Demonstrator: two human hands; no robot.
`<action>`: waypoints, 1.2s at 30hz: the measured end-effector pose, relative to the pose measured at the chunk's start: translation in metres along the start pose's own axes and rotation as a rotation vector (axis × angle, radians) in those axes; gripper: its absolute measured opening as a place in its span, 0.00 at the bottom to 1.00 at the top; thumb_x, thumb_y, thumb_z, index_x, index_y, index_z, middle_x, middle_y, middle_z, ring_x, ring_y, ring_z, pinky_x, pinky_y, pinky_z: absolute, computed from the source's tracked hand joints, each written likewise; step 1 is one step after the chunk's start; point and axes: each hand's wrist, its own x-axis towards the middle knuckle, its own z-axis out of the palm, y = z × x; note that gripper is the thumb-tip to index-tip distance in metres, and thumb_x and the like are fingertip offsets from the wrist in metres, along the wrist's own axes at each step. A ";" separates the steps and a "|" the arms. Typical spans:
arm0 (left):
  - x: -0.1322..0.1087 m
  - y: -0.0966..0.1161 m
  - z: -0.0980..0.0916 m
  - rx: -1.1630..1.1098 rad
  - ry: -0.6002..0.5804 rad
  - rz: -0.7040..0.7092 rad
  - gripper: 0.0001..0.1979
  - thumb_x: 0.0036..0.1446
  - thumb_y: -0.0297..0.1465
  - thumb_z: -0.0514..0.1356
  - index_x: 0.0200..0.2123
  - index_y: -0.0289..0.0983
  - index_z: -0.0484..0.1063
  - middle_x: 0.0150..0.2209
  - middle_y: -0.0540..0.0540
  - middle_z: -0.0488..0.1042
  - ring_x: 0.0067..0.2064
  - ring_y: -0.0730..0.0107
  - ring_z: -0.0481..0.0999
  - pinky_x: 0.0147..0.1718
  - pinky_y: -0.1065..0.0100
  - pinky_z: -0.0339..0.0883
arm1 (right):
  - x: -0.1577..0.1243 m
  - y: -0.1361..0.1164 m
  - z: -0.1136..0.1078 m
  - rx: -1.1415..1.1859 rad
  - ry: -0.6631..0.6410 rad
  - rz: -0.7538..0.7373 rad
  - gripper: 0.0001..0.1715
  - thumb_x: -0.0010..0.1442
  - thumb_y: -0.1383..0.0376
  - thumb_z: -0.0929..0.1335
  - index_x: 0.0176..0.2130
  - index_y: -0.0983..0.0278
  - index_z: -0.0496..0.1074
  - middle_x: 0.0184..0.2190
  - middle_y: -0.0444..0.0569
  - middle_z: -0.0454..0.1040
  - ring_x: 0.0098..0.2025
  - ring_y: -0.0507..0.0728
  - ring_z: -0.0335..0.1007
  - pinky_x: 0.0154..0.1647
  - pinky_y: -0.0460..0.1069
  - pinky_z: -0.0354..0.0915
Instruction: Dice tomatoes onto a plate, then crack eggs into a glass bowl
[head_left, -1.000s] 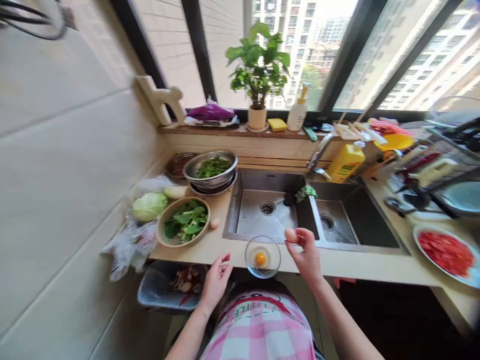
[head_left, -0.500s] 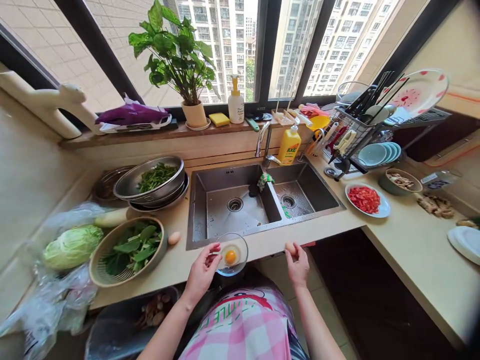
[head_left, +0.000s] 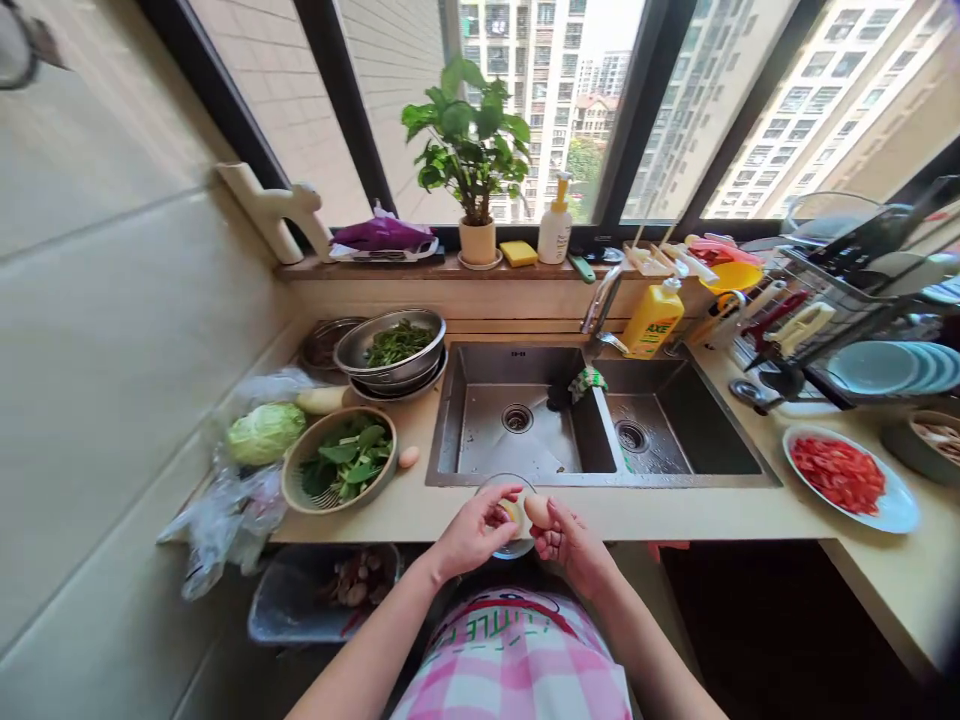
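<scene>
My right hand (head_left: 566, 540) is closed on a brown egg (head_left: 537, 510), which it holds upright at the right side of a clear glass bowl (head_left: 504, 482). My left hand (head_left: 480, 530) reaches over the left of the bowl, its thumb and fingers curved and apart with nothing in them. Yellow yolk shows in the bowl between my fingers; the rest is mostly hidden by both hands. The bowl stands at the counter's front edge. A second egg (head_left: 409, 457) lies on the counter, right of a basket of green leaves (head_left: 300, 485).
Behind the bowl is a double steel sink (head_left: 450, 410) with a faucet (head_left: 600, 300). Steel bowls with green vegetables (head_left: 401, 343) stand left of it. A plate of chopped red pieces (head_left: 840, 475) lies at right. Below the left counter is a lined bin (head_left: 281, 600).
My right hand has brought its egg leftward to the glass bowl. My left hand has moved over the bowl. The view has turned left.
</scene>
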 end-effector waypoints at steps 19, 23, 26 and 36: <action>0.000 -0.038 -0.004 -0.038 0.166 -0.109 0.14 0.47 0.24 0.58 0.40 0.34 0.69 0.38 0.45 0.75 0.37 0.68 0.75 0.38 0.69 0.70 | 0.054 0.005 0.016 -0.831 -0.308 -0.308 0.16 0.51 0.67 0.67 0.42 0.64 0.72 0.36 0.46 0.76 0.36 0.55 0.71 0.36 0.48 0.65; 0.002 -0.047 0.002 0.086 0.187 -0.085 0.14 0.46 0.23 0.58 0.39 0.35 0.70 0.37 0.46 0.75 0.36 0.69 0.75 0.37 0.69 0.69 | 0.059 0.011 0.009 -0.888 -0.288 -0.293 0.18 0.49 0.68 0.67 0.42 0.64 0.72 0.34 0.45 0.76 0.34 0.54 0.70 0.33 0.47 0.63; 0.005 -0.052 0.006 0.150 0.214 -0.069 0.14 0.45 0.23 0.58 0.39 0.36 0.70 0.38 0.46 0.75 0.38 0.68 0.74 0.37 0.69 0.69 | 0.060 0.011 0.007 -0.892 -0.275 -0.281 0.19 0.47 0.69 0.66 0.42 0.65 0.73 0.33 0.45 0.76 0.33 0.53 0.69 0.33 0.46 0.62; 0.010 -0.062 0.010 0.174 0.258 -0.066 0.13 0.46 0.23 0.57 0.38 0.37 0.71 0.37 0.47 0.76 0.38 0.69 0.75 0.38 0.69 0.70 | 0.069 0.006 0.005 -0.911 -0.267 -0.230 0.18 0.46 0.68 0.66 0.40 0.66 0.74 0.29 0.45 0.75 0.30 0.53 0.67 0.30 0.46 0.60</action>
